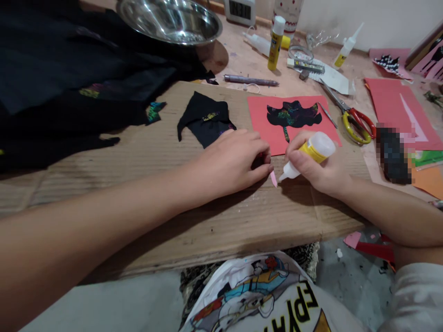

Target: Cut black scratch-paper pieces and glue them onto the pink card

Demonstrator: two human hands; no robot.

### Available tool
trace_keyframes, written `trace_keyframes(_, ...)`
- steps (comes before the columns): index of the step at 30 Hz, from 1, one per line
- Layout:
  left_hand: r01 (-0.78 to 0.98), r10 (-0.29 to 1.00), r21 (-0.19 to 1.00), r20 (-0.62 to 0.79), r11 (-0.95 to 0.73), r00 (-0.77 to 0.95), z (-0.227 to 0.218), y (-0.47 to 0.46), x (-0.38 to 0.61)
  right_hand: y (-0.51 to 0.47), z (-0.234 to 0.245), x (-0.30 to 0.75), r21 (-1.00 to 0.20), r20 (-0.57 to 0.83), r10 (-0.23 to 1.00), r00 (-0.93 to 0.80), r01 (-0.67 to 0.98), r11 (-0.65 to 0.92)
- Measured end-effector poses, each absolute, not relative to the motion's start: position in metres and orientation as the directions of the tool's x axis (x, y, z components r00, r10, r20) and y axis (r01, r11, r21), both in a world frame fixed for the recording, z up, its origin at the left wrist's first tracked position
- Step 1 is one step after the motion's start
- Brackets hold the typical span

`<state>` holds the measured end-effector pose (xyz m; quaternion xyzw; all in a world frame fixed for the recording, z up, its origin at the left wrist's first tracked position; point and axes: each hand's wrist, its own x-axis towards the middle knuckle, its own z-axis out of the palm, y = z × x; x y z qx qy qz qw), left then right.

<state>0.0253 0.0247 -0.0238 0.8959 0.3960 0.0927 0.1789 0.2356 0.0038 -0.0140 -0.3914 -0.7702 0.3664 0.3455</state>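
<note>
Pink is showing just right of the frame's centre, where a narrow strip (273,179) is poking out from the left hand (238,159). That hand is lying palm down over the cardboard (145,145), its thumb and forefinger pinching the strip while its other fingers are curling out of sight. Right of centre, the right hand (321,173) is wrapping firmly around a white glue bottle (324,144) with a yellow label, tilting it so that the nozzle (282,177) is pointing down and left, just beside the strip's lower end.

Judging by how things are lying, part of the work is already done: at upper right of centre, a red card (259,133) is bearing a black scalloped shape (294,117) with glittery patches, and a short glittery stem (286,134) is extending from its lower edge. The strip is not yet lying on the card, and a folded black piece (204,122) at upper centre is sitting apart from it too.

The left hand is hiding the strip's upper end and covering one edge of the black piece. Whether the nozzle is touching the strip, or any glue is coming out, I cannot tell. The frame's top edge is cutting off a metal bowl (169,25), its left edge is cropping heaped black cloth (62,87), and pixelation is masking a dark object (393,154) at the right.
</note>
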Motion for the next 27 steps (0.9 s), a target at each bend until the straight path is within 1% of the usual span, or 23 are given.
trace_keyframes(5,0.689,0.752,0.387,0.017,-0.612,0.659,-0.0237,0.0236,0.0257,0.0014,-0.0131,0.2360,-0.795,0.218,0.801,-0.558,0.375,0.477)
trace_keyframes(13,0.692,0.753,0.389,0.006,-0.608,0.658,-0.0239,0.0240,0.0263,0.0005,-0.0149,0.2345,-0.798,0.184,0.767,-0.615,0.363,0.482)
trace_keyframes(16,0.688,0.749,0.390,0.006,-0.612,0.663,-0.0234,0.0245,0.0259,-0.0001,-0.0140,0.2338,-0.771,0.213,0.739,-0.639,0.355,0.529)
trace_keyframes(22,0.686,0.748,0.397,0.003,-0.610,0.663,-0.0222,0.0252,0.0257,0.0005,-0.0166,0.2351,-0.670,0.261,0.679,-0.686,0.378,0.639)
trace_keyframes(27,0.690,0.747,0.381,0.002,-0.615,0.665,-0.0224,0.0252,0.0260,-0.0015,-0.0171,0.2347,-0.662,0.296,0.653,-0.697,0.344,0.666)
